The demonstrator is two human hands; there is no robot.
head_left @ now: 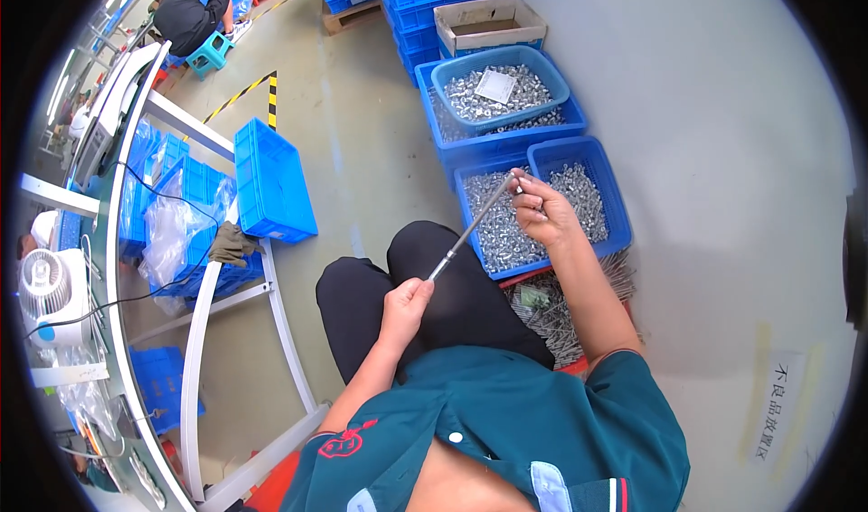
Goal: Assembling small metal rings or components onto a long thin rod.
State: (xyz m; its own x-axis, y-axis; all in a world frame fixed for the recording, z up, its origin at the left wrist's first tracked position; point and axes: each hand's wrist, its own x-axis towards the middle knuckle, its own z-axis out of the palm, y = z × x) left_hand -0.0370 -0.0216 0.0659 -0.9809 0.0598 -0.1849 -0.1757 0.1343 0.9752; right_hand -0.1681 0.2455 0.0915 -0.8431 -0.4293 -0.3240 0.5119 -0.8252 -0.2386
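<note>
The left hand's (408, 309) fingers clamped a metal rod (469, 231), seemingly for steadiness; the right hand's (544, 209) pinched its far end.

A slim, straight, grey metal rod (470, 230) slanted between the two hands, its lower end in the left hand (407, 309) and its upper end at the fingertips of the right hand (545, 209). Its shaft looked dull, with a brighter, seemingly thicker section near the lower end.
</note>
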